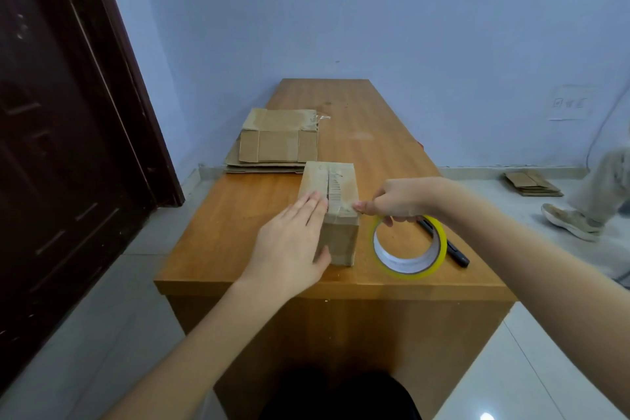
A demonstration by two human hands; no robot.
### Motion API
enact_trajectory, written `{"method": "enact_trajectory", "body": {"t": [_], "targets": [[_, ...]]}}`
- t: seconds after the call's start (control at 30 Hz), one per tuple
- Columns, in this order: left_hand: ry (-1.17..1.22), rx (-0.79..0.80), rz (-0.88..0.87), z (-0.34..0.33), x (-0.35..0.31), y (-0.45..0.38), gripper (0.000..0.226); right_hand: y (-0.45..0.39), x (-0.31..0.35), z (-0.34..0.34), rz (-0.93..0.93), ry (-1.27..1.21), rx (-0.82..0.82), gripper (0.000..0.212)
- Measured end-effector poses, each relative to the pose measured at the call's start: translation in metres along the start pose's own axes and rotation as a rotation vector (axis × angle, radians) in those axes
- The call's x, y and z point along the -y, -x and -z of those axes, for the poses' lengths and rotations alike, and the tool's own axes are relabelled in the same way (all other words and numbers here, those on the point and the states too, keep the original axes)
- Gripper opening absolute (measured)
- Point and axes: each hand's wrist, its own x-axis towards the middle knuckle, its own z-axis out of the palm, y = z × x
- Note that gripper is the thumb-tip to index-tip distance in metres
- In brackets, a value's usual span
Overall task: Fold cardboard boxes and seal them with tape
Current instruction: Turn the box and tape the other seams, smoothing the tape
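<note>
Two hands at a small folded box on the wooden table

Left hand (292,242) lies flat on the cardboard box (335,211), fingers straight and together, thumb on its near side; right hand (399,198) pinches at the box's right top edge, fingers curled through the yellow tape roll (409,245). A black pen (450,245) lies just right; flat cardboard stack (276,143) sits farther left on the table (358,119)

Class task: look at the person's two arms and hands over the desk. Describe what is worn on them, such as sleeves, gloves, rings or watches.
Nothing is worn. The left hand and right hand are bare, with no gloves, and no rings show. Both forearms are bare up to the picture's edge, with no sleeve, watch or wristband in view. The nails that show are short and unpainted.
</note>
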Motion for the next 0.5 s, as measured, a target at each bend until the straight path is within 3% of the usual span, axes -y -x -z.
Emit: {"method": "enact_trajectory", "body": {"t": [0.17, 0.33, 0.5], "targets": [[-0.152, -0.051, -0.005, 0.016, -0.006, -0.024, 0.042, 0.001, 0.002, 0.000, 0.019, 0.010, 0.001, 0.061], [-0.176, 0.059, -0.098, -0.003, -0.029, -0.031, 0.073, 0.004, -0.002, 0.002, 0.040, 0.034, -0.024, 0.060], [-0.112, 0.012, -0.097, -0.014, -0.025, -0.026, 0.069, -0.001, -0.001, -0.004, 0.061, -0.029, -0.037, 0.062]]}}
